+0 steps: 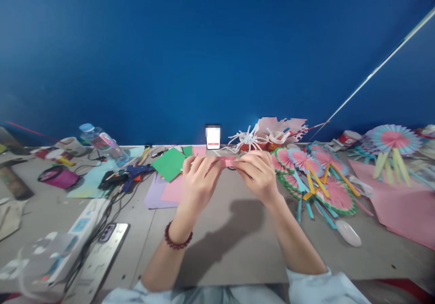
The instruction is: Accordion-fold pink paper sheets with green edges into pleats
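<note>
Both of my hands are raised over the grey table (217,245) and pinch one small folded pink paper strip (227,161) between them. My left hand (199,179) grips its left end with fingers curled; a dark red bead bracelet (177,240) circles that wrist. My right hand (258,175) holds the right end, fingers pressed together. Beneath and behind the hands lie loose sheets: a green square (169,163), a pink sheet (172,190) and a lilac sheet (154,195).
Finished pleated paper fans (319,177) with yellow and blue strips lie at the right, next to a large pink sheet (401,204). A blue glue gun (131,173), water bottle (103,143), power strip (81,227) and phone (108,238) lie left. A white card (213,137) stands against the blue wall.
</note>
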`<action>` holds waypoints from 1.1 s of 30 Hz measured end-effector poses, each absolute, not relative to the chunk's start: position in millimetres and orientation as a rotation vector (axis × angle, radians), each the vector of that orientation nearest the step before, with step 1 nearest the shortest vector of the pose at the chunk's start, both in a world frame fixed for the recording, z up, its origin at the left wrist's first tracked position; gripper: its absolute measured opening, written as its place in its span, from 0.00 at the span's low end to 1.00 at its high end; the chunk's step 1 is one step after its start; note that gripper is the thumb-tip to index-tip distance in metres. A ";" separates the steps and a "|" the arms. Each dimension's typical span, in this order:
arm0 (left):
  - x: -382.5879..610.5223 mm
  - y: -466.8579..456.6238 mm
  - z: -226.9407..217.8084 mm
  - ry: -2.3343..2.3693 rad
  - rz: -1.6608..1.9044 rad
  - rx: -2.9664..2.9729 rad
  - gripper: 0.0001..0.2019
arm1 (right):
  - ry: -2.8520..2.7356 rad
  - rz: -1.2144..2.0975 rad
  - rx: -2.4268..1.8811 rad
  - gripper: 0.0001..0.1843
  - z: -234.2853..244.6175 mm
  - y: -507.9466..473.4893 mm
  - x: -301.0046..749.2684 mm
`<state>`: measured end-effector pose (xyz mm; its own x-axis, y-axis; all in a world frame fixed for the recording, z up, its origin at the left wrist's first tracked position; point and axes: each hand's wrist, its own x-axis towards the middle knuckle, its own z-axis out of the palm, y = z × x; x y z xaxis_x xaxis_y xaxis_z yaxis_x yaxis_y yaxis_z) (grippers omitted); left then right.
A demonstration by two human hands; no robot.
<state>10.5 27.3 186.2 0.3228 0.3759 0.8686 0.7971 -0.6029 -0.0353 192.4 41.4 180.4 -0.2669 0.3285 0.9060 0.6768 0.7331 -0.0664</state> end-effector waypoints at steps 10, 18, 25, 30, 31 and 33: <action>10.4 26.5 188.6 -0.970 -1.207 -2.077 0.09 | -1.849 -0.513 -0.791 0.06 186.1 40.5 194.4; 12.2 30.0 186.9 -0.921 -1.198 -2.040 0.04 | -1.921 -0.477 -0.824 0.04 182.3 39.9 190.6; 10.8 34.0 183.1 -0.964 -1.136 -2.121 0.04 | -1.933 -0.454 -0.801 0.05 180.0 43.4 195.2; 7.6 37.8 183.6 -0.988 -1.187 -2.078 0.04 | -1.955 -0.506 -0.806 0.06 181.9 43.0 200.7; 7.4 38.2 183.3 -0.989 -1.196 -2.074 0.04 | -1.956 -0.513 -0.798 0.07 182.5 42.7 200.7; 7.3 38.5 182.4 -0.983 -1.216 -2.068 0.04 | -1.951 -0.528 -0.782 0.07 183.9 42.0 200.3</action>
<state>7.3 38.5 182.4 0.3261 0.3152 0.8912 0.8052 -0.5865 -0.0872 200.3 42.0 183.9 -0.3580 0.3054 0.8824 0.7086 0.7043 0.0437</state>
